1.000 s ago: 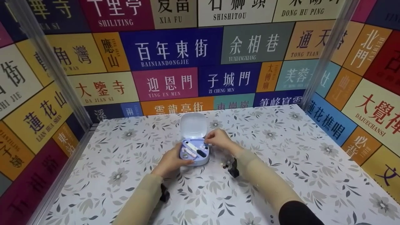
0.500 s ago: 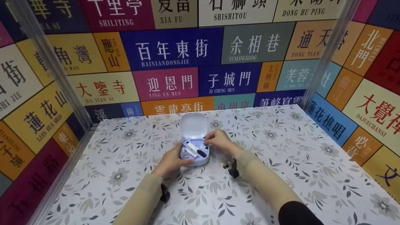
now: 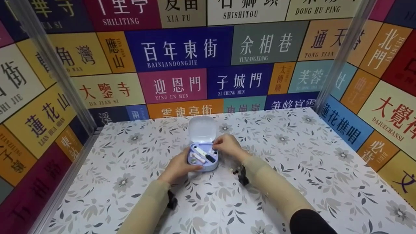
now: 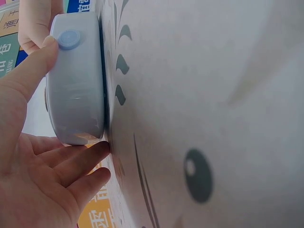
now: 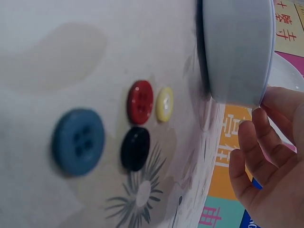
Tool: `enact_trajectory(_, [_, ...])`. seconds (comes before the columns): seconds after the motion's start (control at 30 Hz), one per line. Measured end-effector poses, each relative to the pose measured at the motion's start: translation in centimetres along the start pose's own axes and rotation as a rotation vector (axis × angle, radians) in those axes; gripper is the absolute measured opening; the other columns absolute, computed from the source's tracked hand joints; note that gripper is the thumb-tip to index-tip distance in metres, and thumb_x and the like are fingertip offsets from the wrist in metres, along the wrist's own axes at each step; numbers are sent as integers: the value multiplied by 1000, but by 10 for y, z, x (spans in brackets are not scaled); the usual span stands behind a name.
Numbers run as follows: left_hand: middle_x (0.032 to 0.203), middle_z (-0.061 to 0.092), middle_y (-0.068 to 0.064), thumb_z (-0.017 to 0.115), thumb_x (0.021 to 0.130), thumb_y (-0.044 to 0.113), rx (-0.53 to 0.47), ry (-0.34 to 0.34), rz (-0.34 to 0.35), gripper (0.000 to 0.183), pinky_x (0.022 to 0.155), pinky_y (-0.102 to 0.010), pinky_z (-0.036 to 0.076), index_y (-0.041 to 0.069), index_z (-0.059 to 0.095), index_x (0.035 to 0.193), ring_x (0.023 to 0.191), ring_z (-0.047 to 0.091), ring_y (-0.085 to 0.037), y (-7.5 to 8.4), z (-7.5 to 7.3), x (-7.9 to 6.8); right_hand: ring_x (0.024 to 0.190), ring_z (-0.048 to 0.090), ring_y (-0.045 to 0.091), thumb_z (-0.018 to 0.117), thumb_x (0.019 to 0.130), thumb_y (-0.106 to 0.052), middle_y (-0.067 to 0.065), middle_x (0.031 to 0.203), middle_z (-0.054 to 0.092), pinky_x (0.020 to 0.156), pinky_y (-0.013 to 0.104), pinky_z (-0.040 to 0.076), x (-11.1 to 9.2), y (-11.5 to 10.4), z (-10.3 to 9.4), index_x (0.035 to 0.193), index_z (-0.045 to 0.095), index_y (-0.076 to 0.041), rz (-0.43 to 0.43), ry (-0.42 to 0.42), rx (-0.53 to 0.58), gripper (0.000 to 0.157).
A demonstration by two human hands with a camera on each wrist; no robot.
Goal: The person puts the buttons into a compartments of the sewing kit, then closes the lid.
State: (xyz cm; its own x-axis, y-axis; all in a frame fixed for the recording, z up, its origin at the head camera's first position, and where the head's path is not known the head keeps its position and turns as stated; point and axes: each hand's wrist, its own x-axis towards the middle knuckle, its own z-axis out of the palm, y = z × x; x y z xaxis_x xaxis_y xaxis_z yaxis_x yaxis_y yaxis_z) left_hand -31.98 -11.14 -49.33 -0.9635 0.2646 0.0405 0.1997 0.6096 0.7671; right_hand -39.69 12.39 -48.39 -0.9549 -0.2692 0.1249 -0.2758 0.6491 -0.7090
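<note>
A small lilac-white sewing kit box (image 3: 203, 167) stands on the table with its lid (image 3: 202, 129) raised. Inside lie a white tool with a black end (image 3: 209, 158) and other small items, too small to tell apart. My left hand (image 3: 177, 168) grips the box at its left side; in the left wrist view the thumb lies by the round blue latch button (image 4: 69, 40). At the box's right rim is my right hand (image 3: 229, 146), thumb and index finger close together over the inside. Whether these fingertips pinch something is hidden by the box wall in the right wrist view.
On the table beside the right wrist lie a blue button (image 5: 79, 141), a red button (image 5: 140, 102), a yellow button (image 5: 165, 104) and a black button (image 5: 135, 148). The flowered tabletop (image 3: 136, 208) meets walls of printed signs (image 3: 178, 48) at back and sides.
The head view has tilted very slightly. Both hands keep their places at the box; the right fingertips shift barely, if at all.
</note>
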Motion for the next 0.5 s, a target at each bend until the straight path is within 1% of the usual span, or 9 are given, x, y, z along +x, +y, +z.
enact_trajectory(0.1, [146, 46, -9, 85, 70, 44, -10, -3, -22, 102, 113, -45, 28, 13, 31, 152, 132, 43, -29, 1, 0, 0, 76, 64, 14, 77, 79, -13, -2, 79, 72, 77, 31, 53, 0, -1, 0, 83, 77, -10, -4, 11, -10, 5])
enact_trajectory(0.33, [148, 44, -7, 85, 69, 44, -30, -6, -31, 104, 114, -46, 25, 16, 30, 153, 134, 40, -29, 2, 0, 0, 75, 63, 14, 77, 79, -13, -2, 79, 71, 76, 30, 54, -1, 0, 0, 83, 76, -10, -19, 27, -7, 4])
enact_trajectory(0.4, [148, 44, -6, 85, 69, 45, -34, -7, -37, 104, 114, -46, 25, 17, 30, 153, 134, 40, -28, 1, 0, 0, 75, 63, 13, 77, 80, -13, -2, 80, 72, 75, 30, 54, -1, 1, 0, 84, 77, -10, -17, 24, 5, 5])
enact_trajectory(0.5, [149, 42, -7, 85, 68, 46, -49, -12, -43, 106, 114, -47, 24, 17, 29, 153, 135, 39, -28, 0, 0, -1, 77, 64, 14, 76, 82, -13, -2, 82, 72, 74, 30, 54, -2, 1, -2, 87, 77, -10, 7, 21, 52, 6])
